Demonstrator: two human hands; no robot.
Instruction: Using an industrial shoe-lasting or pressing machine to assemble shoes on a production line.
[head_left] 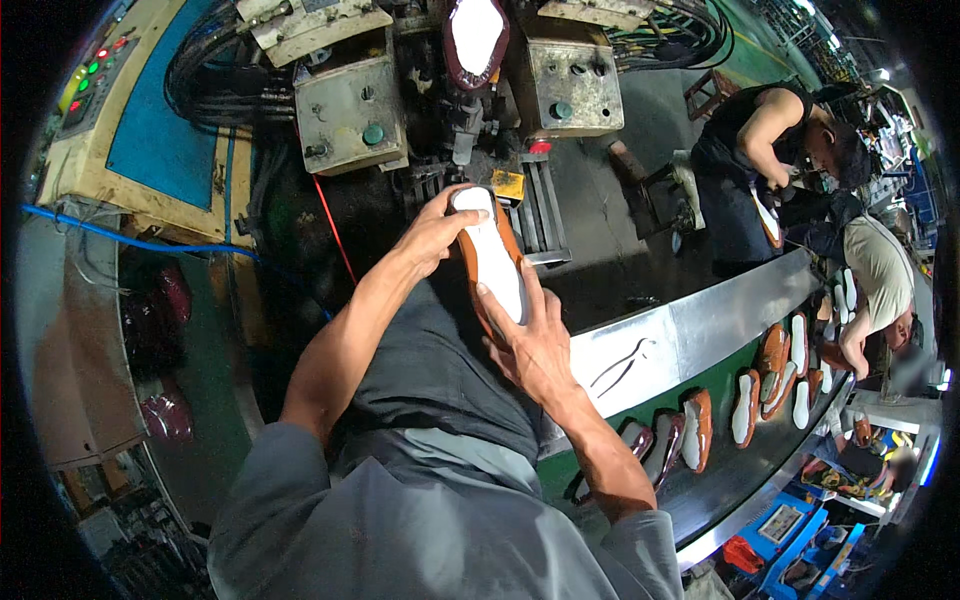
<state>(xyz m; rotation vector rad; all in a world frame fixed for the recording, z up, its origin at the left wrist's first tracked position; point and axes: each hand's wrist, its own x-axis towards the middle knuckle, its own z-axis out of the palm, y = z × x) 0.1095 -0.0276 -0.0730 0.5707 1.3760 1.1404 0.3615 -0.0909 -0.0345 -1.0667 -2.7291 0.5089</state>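
A grey shirt point(430, 530) fills the foreground. Above it, both hands hold one shoe point(492, 262) sole-up, just below the press point(470, 90). The left hand point(435, 232) curls over its toe; the right hand point(530, 345) grips its heel. Right of the shoe, more shoes point(690, 430) lie along a belt point(730, 480).

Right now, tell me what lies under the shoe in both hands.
Under the shoe show dark trousers. The left hand and right hand cover its edges.
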